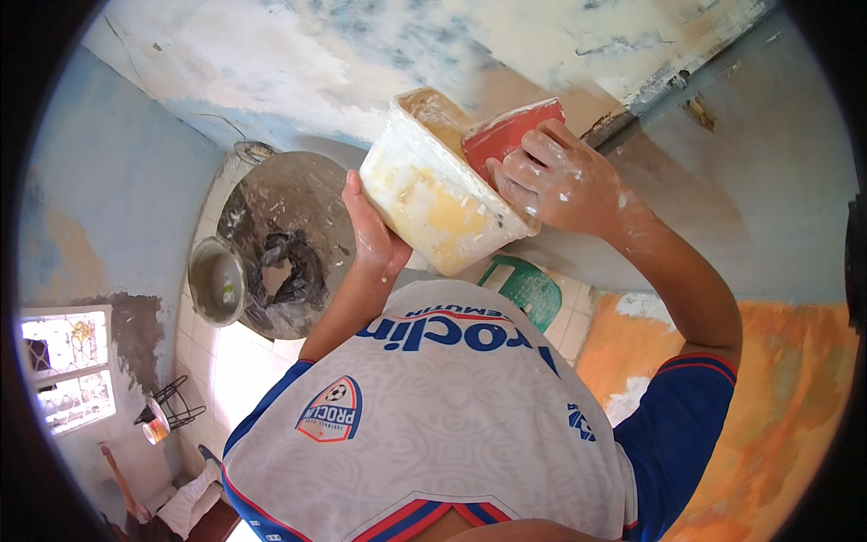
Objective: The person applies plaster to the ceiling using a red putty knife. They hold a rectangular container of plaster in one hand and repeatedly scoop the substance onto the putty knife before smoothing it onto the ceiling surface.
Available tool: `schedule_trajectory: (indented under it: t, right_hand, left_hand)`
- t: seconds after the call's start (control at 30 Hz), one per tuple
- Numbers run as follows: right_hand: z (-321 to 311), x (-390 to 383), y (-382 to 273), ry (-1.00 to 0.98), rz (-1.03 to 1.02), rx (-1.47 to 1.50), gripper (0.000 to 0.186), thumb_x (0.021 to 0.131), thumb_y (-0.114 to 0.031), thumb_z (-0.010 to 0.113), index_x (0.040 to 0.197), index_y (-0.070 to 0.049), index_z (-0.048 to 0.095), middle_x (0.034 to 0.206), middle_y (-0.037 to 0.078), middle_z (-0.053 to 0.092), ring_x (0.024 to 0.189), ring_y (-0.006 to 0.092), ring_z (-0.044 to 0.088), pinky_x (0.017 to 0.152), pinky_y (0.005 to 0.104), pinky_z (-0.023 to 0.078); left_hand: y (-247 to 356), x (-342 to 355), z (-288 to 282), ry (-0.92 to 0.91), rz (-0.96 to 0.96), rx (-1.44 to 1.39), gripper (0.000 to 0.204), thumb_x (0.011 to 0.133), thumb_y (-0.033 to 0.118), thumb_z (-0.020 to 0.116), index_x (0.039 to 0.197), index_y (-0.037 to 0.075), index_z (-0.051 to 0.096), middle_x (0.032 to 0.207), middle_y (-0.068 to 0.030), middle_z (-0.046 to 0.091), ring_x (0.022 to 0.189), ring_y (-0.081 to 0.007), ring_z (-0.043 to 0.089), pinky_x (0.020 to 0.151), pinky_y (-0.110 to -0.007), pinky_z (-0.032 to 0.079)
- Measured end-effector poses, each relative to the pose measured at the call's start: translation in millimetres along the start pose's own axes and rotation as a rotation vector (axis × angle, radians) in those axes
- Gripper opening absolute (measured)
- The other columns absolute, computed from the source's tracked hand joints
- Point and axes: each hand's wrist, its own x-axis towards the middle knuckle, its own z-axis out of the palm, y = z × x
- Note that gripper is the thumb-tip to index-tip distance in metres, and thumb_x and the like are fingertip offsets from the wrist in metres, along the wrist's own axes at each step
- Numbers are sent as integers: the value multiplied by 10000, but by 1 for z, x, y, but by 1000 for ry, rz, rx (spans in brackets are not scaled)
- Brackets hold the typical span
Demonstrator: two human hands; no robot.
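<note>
white-smeared plastic tub (442, 203) tilts above the shirt (442, 379), left hand (375, 230) gripping its side. right hand (560, 176) has its fingers curled on a red scraper (506, 135) at the tub's mouth. the wall (298, 63) ahead looks partly coated: pale smears cover some of it, bluish patches seem uncovered.

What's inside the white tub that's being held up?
Inside the white tub, a yellowish, smeared inner wall shows. The red flat tool in the right hand covers part of the opening. The bottom and anything on it are hidden by the tub's near side.
</note>
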Motion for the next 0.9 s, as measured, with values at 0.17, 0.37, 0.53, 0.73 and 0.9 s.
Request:
schedule_trajectory:
  t: [0.17,0.37,0.53,0.73,0.9]
  right_hand:
    - [15,2,11,60,15,9,391,755,-127,693,1136,-52,739,890,43,591,867,248,571,863,400,517]
    - [19,-6,2,310,370,49,396,720,-104,711,1110,-120,781,905,35,608,842,244,589,767,377,527]
    - [52,-16,-46,663,904,344,281,781,-25,750,1059,-54,780,831,63,633,759,247,612,708,362,526]
    - [145,-43,-86,813,1638,787,162,900,-98,761,991,33,729,831,119,690,748,153,629,716,303,504]
    - [164,-29,-85,729,1808,1015,194,958,-132,759,1032,39,704,898,25,681,725,44,554,619,192,471]
  left_hand:
    - [-1,1,-7,25,-20,-67,761,1029,657,256,1522,105,432,1482,-116,549,1343,-308,555,1122,-467,453]
    - [-7,2,-26,40,-9,-90,745,1028,641,262,1514,109,451,1467,-115,564,1325,-308,570,1113,-468,463]
    - [-4,10,-53,78,58,-98,719,1031,622,272,1511,118,454,1460,-112,564,1314,-318,573,1106,-470,464]
    - [4,9,-82,251,81,-78,704,1030,614,286,1496,118,467,1464,-113,556,1323,-339,557,1109,-494,457]
    - [6,2,-91,288,81,-85,690,1032,606,284,1499,130,465,1469,-112,553,1327,-343,554,1118,-497,447]
